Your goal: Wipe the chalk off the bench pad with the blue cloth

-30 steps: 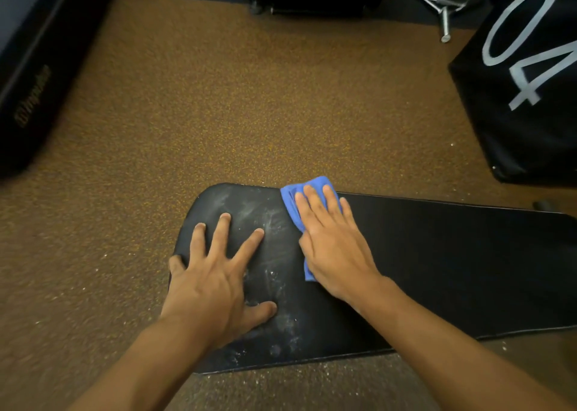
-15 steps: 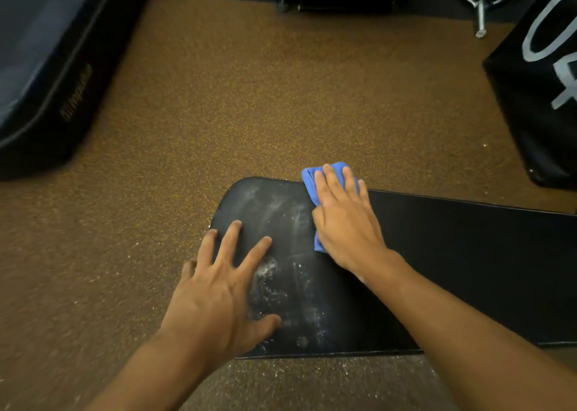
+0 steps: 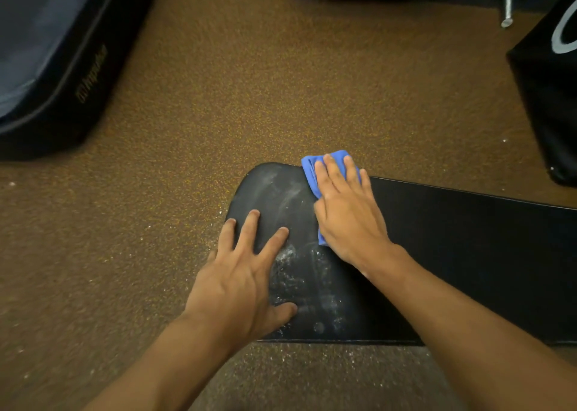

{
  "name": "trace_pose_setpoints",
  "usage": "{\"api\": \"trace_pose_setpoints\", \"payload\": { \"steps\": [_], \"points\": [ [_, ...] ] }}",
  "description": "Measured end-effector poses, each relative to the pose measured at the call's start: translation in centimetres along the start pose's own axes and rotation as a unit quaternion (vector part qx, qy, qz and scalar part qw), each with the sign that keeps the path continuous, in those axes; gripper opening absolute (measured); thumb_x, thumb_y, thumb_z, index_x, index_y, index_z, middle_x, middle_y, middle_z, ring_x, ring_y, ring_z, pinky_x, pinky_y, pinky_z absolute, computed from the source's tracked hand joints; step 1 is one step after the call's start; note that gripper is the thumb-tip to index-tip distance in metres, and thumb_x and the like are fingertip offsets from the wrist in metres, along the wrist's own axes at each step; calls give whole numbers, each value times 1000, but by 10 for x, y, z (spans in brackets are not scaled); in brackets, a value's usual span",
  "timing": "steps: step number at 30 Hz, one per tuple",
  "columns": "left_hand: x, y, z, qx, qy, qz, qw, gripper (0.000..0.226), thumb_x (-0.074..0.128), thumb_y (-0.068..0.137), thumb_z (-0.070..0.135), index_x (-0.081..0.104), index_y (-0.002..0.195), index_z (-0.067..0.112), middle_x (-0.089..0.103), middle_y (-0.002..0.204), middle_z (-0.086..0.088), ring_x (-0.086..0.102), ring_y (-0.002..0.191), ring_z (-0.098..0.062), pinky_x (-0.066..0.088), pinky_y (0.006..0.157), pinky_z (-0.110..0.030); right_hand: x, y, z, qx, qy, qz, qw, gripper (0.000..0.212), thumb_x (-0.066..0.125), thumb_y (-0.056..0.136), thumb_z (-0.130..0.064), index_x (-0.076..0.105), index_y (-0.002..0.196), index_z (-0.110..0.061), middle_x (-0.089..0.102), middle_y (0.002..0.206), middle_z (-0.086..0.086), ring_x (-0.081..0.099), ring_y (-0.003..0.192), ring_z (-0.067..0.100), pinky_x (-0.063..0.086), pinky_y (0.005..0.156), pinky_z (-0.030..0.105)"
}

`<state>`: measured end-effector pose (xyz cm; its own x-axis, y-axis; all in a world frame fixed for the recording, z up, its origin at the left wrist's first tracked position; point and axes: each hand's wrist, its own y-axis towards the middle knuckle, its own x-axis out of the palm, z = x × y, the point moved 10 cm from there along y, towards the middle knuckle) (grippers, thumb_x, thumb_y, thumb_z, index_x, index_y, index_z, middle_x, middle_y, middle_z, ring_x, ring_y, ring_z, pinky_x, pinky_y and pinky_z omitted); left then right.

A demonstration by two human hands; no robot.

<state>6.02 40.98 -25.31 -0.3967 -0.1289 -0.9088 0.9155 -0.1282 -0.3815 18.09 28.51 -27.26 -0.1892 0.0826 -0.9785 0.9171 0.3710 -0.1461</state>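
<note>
A long black bench pad (image 3: 468,254) runs from the centre to the right edge, its rounded end at left. White chalk smears (image 3: 296,273) cover that end. My right hand (image 3: 346,211) lies flat on the folded blue cloth (image 3: 310,168), pressing it on the pad's far edge; only the cloth's far and left edges show. My left hand (image 3: 243,273) rests palm down on the rounded end, fingers spread, thumb beside the chalk.
Speckled brown rubber floor (image 3: 249,98) surrounds the pad, with chalk dust along its near edge. A dark padded mat (image 3: 53,67) lies at the far left. A black box with white numerals (image 3: 552,82) stands at the right. A metal bolt (image 3: 507,8) hangs at the top right.
My right hand has slid the blue cloth away from me to the pad's far edge. The camera has shifted left. My left hand stays planted on the pad.
</note>
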Motion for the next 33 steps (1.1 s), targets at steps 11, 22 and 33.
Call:
{"api": "trace_pose_setpoints", "payload": {
  "steps": [11,22,33],
  "points": [
    [0,0,2,-1,7,2,1000,113,54,70,84,-10,154,43,-17,163,-3,-4,151,-35,27,122,-47,-1,-16,13,-23,-8,-17,1000,74,7,88,-32,11,160,-14,8,169,4,-3,155,30,3,125,48],
    [1,1,1,-3,1,-4,1000,112,55,72,82,-10,154,42,-18,164,-2,-6,152,-37,25,122,-50,1,-43,-1,-84,-8,-30,996,70,15,92,-28,15,160,-15,11,168,3,-1,155,27,6,126,47],
    [1,2,0,-6,9,-7,1000,112,56,71,82,-8,154,41,-17,163,0,-4,151,-38,28,120,-52,3,-50,-27,-118,-5,-17,993,70,18,91,-29,20,159,-11,16,167,6,5,155,29,11,125,49]
  ]
}}
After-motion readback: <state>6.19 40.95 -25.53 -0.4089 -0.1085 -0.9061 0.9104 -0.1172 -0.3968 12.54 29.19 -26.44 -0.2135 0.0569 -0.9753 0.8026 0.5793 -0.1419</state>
